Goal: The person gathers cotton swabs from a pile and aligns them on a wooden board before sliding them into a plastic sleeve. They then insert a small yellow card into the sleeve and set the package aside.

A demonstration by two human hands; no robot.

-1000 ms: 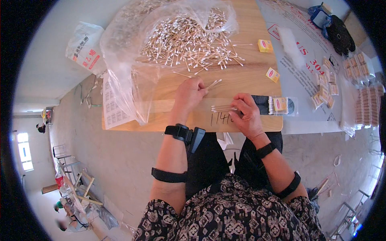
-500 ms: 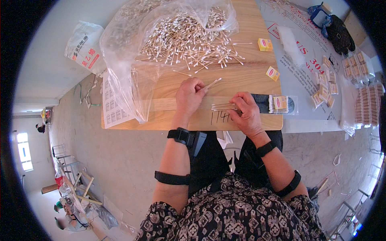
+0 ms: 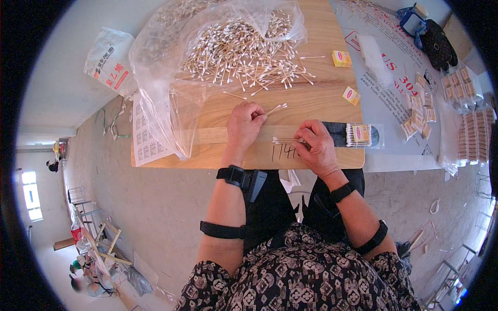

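wood-grained table fills the middle of the view, its rounded front edge nearest the person, with bare concrete floor showing below. close to that edge, the right hand has its thumb and fingers clamped on a small row of swabs: thin, pale sticks lying roughly side by side and pointing left, white cotton tips fairly even, their other ends hidden in the grip. black handwritten marks show on the wood just beside them. to the right, a filled packet, clear film over swabs and a yellow label, lies on a black pad. slightly farther up, the left hand pinches a few swabs between fingertips drawn together; these slant up to the right, white tips close to one another, too small to count surely. beyond both hands, a loose heap of swabs lies in and around a crumpled clear bag, sticks crossing every way. near the table's right side lie a yellow card and, farther off, a yellow box. past them, small packets rest on a grey printed sheet, with a black bag farther back.
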